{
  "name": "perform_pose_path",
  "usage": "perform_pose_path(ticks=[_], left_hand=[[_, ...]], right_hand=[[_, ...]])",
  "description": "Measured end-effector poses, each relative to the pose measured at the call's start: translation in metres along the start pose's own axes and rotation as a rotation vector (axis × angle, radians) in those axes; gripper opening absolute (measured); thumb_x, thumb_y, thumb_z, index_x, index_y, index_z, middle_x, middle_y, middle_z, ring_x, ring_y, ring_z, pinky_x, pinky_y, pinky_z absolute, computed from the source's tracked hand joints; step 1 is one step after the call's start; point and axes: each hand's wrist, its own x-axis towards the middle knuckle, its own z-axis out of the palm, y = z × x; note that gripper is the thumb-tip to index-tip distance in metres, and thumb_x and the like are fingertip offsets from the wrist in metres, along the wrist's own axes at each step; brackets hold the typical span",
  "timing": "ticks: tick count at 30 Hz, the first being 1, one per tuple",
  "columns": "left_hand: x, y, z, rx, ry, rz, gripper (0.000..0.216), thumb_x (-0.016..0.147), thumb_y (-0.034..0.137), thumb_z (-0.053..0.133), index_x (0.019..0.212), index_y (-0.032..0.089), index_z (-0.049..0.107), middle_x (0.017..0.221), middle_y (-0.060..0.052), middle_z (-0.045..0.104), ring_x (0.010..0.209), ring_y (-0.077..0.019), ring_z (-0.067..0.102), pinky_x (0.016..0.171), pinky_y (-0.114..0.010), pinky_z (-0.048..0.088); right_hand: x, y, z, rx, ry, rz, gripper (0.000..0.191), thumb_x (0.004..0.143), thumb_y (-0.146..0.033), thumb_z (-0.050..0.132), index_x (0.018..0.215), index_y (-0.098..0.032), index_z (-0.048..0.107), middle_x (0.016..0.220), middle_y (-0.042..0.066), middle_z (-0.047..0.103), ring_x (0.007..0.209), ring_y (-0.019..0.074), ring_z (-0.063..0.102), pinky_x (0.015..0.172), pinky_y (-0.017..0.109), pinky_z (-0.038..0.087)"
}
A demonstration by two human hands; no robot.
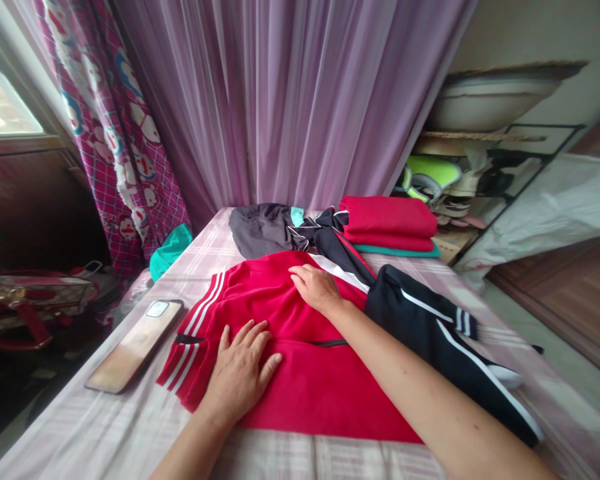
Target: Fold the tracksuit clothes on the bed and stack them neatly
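Note:
A red track jacket (305, 387) with white-striped ribbing at its left end and black sleeves lies spread on the table. My left hand (243, 367) rests flat on the red cloth near the striped hem, fingers spread. Farther back, my right hand (317, 287) lies on the jacket's upper part, just left of a white band; its fingers are fairly straight and seem to hold nothing. One black sleeve (420, 300) with a white line and striped cuff is laid out on the right. A dark zip line shows between the two hands.
A phone (135, 347) lies face down to the left. Behind the jacket are a dark grey garment (265, 230) and a stack of folded red cloth (390, 223) with teal underneath. The checked tablecloth (95, 433) covers the table. Purple curtains (290, 100) hang behind; a shelf with shoes stands right.

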Motion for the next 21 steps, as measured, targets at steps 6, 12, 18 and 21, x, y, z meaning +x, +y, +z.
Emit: perform_pose_path(ticks=[6, 12, 18, 21], left_hand=[[-0.001, 0.001, -0.002, -0.009, 0.009, 0.009, 0.039, 0.095, 0.053, 0.048, 0.119, 0.027, 0.064, 0.136, -0.010, 0.063, 0.132, -0.0310, 0.052, 0.116, -0.065, 0.024], [-0.004, 0.005, -0.008, -0.015, -0.045, -0.018, 0.039, 0.096, 0.052, 0.045, 0.121, 0.027, 0.062, 0.140, -0.007, 0.061, 0.134, -0.0309, 0.050, 0.116, -0.068, 0.025], [-0.004, 0.005, -0.007, -0.029, -0.020, -0.013, 0.039, 0.096, 0.051, 0.047, 0.122, 0.027, 0.062, 0.138, -0.007, 0.062, 0.133, -0.0292, 0.051, 0.118, -0.063, 0.023], [-0.003, 0.003, -0.005, -0.037, -0.005, -0.002, 0.039, 0.095, 0.051, 0.048, 0.120, 0.026, 0.064, 0.137, -0.008, 0.062, 0.132, -0.0293, 0.051, 0.118, -0.063, 0.022]], right_hand=[[0.060, -0.052, 0.010, -0.045, -0.114, -0.018, 0.047, 0.098, -0.044, 0.044, 0.141, -0.027, 0.053, 0.116, 0.007, 0.074, 0.106, 0.0220, 0.067, 0.091, 0.032, 0.049], [0.101, -0.072, 0.042, -0.107, -0.157, -0.022, 0.035, 0.101, -0.033, 0.037, 0.122, -0.022, 0.063, 0.113, 0.012, 0.073, 0.105, 0.0238, 0.067, 0.086, 0.033, 0.049], [0.104, -0.073, 0.058, -0.091, -0.128, 0.009, 0.037, 0.102, -0.026, 0.031, 0.122, -0.018, 0.061, 0.115, 0.014, 0.071, 0.104, 0.0231, 0.067, 0.088, 0.034, 0.048], [0.090, -0.072, 0.049, -0.065, -0.125, -0.031, 0.039, 0.100, -0.030, 0.040, 0.135, -0.020, 0.054, 0.121, 0.012, 0.069, 0.110, 0.0222, 0.064, 0.094, 0.033, 0.046]])
